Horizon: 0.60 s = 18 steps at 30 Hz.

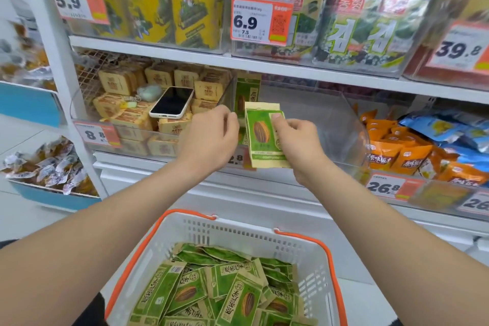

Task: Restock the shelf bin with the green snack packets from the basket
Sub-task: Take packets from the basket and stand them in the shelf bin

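Pinching a green-and-tan paper snack packet (260, 137) with a seed printed on it, my right hand (299, 140) holds it upright at the centre of the frame, thumb on its front, just before the clear plastic shelf bin (341, 119). My left hand (211, 137) is curled at the packet's left edge (whether it actually grips anything I cannot tell). A second green packet (247, 92) stands by the bin's left wall. At the bottom of the frame, the white plastic basket with orange handles (315, 267) holds a heap of matching green packets (238, 296). A white-cased phone (172, 102) lies on tan packets (124, 82) left of the bin.
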Each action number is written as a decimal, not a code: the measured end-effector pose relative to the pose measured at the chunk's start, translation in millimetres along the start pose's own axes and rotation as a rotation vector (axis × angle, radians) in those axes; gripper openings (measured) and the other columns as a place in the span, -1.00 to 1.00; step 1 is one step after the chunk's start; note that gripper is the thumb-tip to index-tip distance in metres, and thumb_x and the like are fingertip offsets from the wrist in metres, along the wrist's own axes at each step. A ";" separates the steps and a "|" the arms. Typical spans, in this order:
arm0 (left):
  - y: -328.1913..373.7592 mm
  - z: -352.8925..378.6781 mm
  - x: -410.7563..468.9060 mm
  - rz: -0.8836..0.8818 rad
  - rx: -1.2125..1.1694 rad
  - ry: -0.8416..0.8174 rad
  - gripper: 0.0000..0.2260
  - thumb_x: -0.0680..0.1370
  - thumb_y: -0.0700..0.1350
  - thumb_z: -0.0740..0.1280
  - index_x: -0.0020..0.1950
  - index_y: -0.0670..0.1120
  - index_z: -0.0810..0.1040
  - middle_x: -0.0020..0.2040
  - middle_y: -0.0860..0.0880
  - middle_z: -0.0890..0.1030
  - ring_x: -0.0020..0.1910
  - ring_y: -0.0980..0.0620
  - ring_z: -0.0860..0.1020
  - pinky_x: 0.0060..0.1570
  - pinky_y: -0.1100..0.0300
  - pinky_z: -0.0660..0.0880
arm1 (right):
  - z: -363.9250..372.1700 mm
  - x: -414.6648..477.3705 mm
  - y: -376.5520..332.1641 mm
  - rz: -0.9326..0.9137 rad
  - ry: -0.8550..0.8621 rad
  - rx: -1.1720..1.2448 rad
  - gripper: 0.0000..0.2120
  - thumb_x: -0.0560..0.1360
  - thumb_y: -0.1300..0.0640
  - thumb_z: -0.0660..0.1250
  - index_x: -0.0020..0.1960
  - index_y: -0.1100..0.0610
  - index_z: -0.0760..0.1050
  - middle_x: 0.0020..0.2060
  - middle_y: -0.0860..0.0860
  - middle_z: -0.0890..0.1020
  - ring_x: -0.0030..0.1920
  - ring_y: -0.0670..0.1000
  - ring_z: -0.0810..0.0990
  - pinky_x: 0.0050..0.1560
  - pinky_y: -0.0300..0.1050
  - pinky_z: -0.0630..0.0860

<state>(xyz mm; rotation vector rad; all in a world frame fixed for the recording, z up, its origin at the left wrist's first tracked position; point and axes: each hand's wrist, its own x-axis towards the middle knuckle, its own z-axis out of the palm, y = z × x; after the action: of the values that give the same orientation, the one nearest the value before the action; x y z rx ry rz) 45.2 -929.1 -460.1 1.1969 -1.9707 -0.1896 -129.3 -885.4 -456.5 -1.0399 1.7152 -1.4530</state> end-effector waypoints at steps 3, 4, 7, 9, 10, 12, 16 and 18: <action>-7.6 -2.6 20.4 0.161 0.209 -0.096 -0.81 0.65 -0.03 0.21 0.05 0.00 0.62 0.04 0.03 0.58 0.11 -0.06 0.47 0.08 -0.02 0.42 | -8.0 23.0 -15.7 0.160 0.005 0.080 -0.71 0.66 -0.02 0.34 0.14 0.22 0.59 -0.12 0.13 0.72 -0.29 0.09 0.62 -0.47 -0.17 0.50; -13.7 -0.3 25.1 0.200 0.294 -0.159 -0.80 0.63 -0.02 0.23 0.11 -0.01 0.62 0.13 0.00 0.55 0.21 -0.08 0.42 0.18 -0.05 0.37 | -8.5 31.2 -18.1 0.191 0.015 0.124 -0.73 0.66 0.01 0.35 0.17 0.22 0.55 -0.11 0.13 0.72 -0.28 0.09 0.62 -0.46 -0.17 0.49; -30.5 7.8 29.4 0.227 0.434 -0.339 -0.67 0.61 0.06 0.24 0.31 -0.04 0.58 0.46 -0.09 0.40 0.49 -0.15 0.27 0.40 -0.15 0.24 | -2.3 54.6 -13.6 0.220 0.031 0.185 -0.82 0.67 0.10 0.34 0.14 0.19 0.43 -0.08 0.12 0.72 -0.23 0.09 0.68 -0.38 -0.10 0.54; -35.1 14.6 30.9 0.144 0.390 -0.436 -0.58 0.62 0.08 0.22 0.43 -0.06 0.49 0.61 -0.10 0.22 0.54 -0.22 0.21 0.45 -0.21 0.21 | 4.1 68.0 -4.5 0.233 0.030 0.153 -0.85 0.66 0.16 0.35 0.15 0.20 0.43 -0.04 0.14 0.72 -0.19 0.08 0.72 -0.39 -0.10 0.60; -34.0 17.3 33.2 0.108 0.353 -0.461 -0.57 0.62 0.07 0.23 0.44 -0.06 0.47 0.62 -0.09 0.18 0.53 -0.23 0.22 0.45 -0.22 0.22 | 7.0 73.9 0.4 0.244 0.017 0.135 -0.83 0.65 0.20 0.36 0.19 0.23 0.45 -0.04 0.16 0.72 -0.17 0.09 0.73 -0.39 -0.08 0.63; -30.9 22.1 38.5 0.093 0.315 -0.431 -0.63 0.59 0.03 0.26 0.36 -0.04 0.51 0.58 -0.09 0.23 0.48 -0.24 0.26 0.42 -0.21 0.27 | 13.1 86.3 9.1 0.280 -0.048 0.079 -0.74 0.61 0.27 0.40 0.27 0.29 0.48 -0.03 0.19 0.74 -0.11 0.12 0.76 -0.35 -0.04 0.68; -36.3 32.8 47.7 0.114 0.309 -0.351 -0.74 0.59 -0.03 0.25 0.21 0.02 0.65 0.35 -0.02 0.43 0.28 -0.17 0.31 0.26 -0.12 0.33 | 29.8 105.5 19.3 0.319 -0.188 -0.074 -0.62 0.55 0.33 0.47 0.33 0.29 0.47 0.00 0.19 0.74 -0.11 0.12 0.77 -0.32 -0.05 0.67; -39.7 36.5 49.8 0.114 0.276 -0.381 -0.74 0.61 -0.05 0.23 0.14 0.05 0.70 0.27 0.01 0.48 0.20 -0.16 0.29 0.19 -0.07 0.34 | 40.6 112.2 24.8 0.309 -0.219 -0.161 -0.61 0.53 0.30 0.50 0.32 0.28 0.50 0.01 0.17 0.74 -0.08 0.10 0.77 -0.23 -0.05 0.69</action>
<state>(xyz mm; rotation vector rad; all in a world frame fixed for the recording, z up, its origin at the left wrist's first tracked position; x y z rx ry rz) 35.3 -999.9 -476.4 1.2878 -2.4541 -0.0924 -151.0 -1001.5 -486.5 -0.9284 1.7613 -0.9848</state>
